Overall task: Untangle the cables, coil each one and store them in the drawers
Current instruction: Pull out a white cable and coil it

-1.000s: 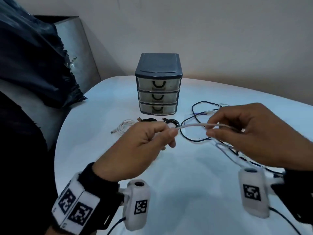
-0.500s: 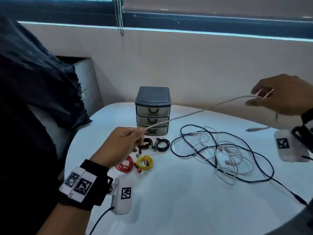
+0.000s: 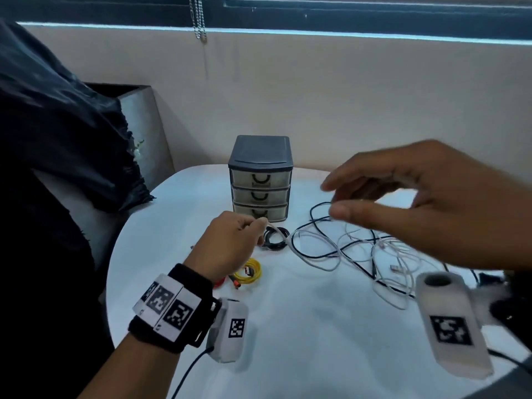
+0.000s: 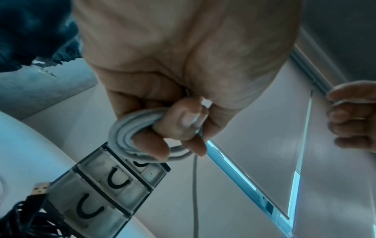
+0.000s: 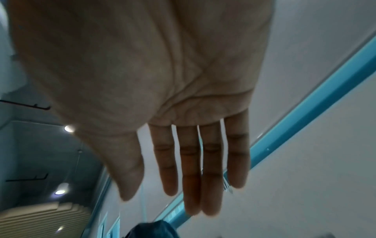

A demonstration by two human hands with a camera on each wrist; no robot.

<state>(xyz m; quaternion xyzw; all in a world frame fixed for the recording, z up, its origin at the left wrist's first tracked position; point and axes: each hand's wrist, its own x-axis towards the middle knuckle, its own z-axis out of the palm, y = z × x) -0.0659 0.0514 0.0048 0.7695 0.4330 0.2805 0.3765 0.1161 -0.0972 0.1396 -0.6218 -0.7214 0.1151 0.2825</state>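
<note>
My left hand (image 3: 257, 227) hovers just in front of the drawer unit (image 3: 260, 177) and grips a small coil of white cable (image 4: 130, 132) between thumb and fingers. The free end of that cable (image 3: 290, 246) drops from the hand into the tangle of white and black cables (image 3: 359, 249) on the table. My right hand (image 3: 334, 198), blurred, hangs above the tangle with straight fingers (image 5: 191, 193) and holds nothing. All three drawers are closed.
A black coil (image 3: 275, 239), a yellow coil (image 3: 250, 272) and a partly hidden red coil (image 3: 220, 282) lie by my left hand. The round white table (image 3: 302, 341) ends close at left and front. A dark cloth (image 3: 57, 139) hangs at left.
My right hand has let go of the stretched white cable and swung back left and down over the tangle. The cable now sags to the table. My left hand moved little.
</note>
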